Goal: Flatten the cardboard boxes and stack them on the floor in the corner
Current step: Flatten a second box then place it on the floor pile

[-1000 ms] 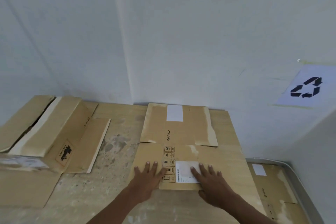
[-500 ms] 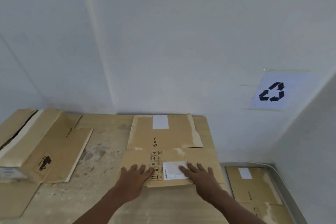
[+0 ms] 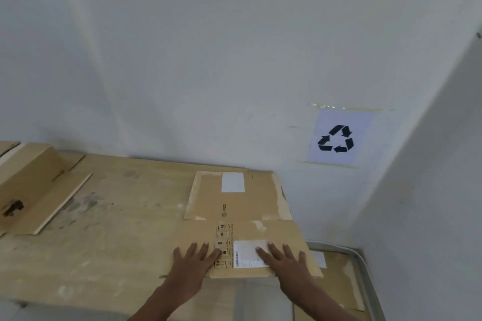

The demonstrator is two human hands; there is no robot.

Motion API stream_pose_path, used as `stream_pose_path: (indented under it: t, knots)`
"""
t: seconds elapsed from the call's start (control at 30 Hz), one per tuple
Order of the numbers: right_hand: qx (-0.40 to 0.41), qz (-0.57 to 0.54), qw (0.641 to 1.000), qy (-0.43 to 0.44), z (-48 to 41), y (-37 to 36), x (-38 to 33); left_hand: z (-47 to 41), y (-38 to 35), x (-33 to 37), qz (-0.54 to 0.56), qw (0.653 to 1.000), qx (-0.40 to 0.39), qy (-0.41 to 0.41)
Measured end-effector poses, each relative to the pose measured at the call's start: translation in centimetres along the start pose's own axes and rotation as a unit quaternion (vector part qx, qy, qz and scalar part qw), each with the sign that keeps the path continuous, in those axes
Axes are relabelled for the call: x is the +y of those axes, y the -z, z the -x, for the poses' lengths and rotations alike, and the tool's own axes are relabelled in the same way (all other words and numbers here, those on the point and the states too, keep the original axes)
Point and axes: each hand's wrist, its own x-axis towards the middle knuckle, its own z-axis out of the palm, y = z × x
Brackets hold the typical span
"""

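A flattened brown cardboard box (image 3: 242, 206) with white labels lies on the wooden table (image 3: 117, 242), near its right end. My left hand (image 3: 194, 266) and my right hand (image 3: 284, 263) both rest palm down on its near flap, fingers spread, gripping nothing. A second box (image 3: 28, 185), still partly standing with one flap out, sits at the table's far left. Down on the floor in the corner to the right lies another flattened box (image 3: 336, 279), partly hidden by the table edge and my right arm.
White walls close in behind and to the right. A paper sign with a black recycling symbol (image 3: 336, 138) is taped to the wall above the floor corner. A grey cable or trim (image 3: 362, 268) runs along the floor by the right wall.
The view has swung to the right and upward, so the left box slid to the frame edge and the recycling sign moved toward the centre. My hands stay flat on the same flap.
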Motion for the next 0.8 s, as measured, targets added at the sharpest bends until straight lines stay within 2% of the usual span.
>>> stream_pose_path:
  t: [0.2, 0.3, 0.43, 0.5, 0.57, 0.7, 0.73, 0.77, 0.8]
  knots:
    - [0.02, 0.048, 0.998, -0.023, 4.0, -1.1, 6.9, -1.3, -0.2, 7.9, 0.002, 1.0, -0.031, -0.002]
    - [0.065, 0.07, 0.995, -0.022, 4.8, -2.0, 8.9, -2.5, -0.7, 10.3, -0.002, 0.999, -0.042, -0.02]
    - [0.012, -0.003, 0.995, -0.096, 5.4, -5.4, 13.5, -4.1, -1.5, 14.0, 0.004, 0.998, -0.042, -0.047]
    - [0.0, -0.031, 0.996, -0.089, 6.3, -5.3, 15.3, -4.6, -1.8, 16.3, 0.008, 0.997, -0.038, -0.066]
    - [0.049, -0.002, 0.996, -0.072, 8.1, -6.0, 16.3, -4.8, -2.1, 18.5, 0.001, 0.996, -0.035, -0.08]
    - [0.052, 0.025, 0.997, -0.056, 10.7, -8.5, 20.1, -5.6, -4.3, 22.9, -0.01, 0.993, -0.044, -0.105]
    - [0.054, 0.017, 0.996, -0.069, 11.2, -9.3, 21.1, -5.7, -5.3, 24.2, -0.001, 0.993, -0.048, -0.111]
    - [0.021, -0.023, 0.994, -0.102, 11.5, -10.0, 22.2, -5.8, -6.3, 25.6, 0.007, 0.992, -0.054, -0.115]
    - [-0.001, -0.12, 0.982, -0.145, 11.2, -11.2, 23.8, -5.9, -7.4, 27.0, 0.012, 0.991, -0.062, -0.115]
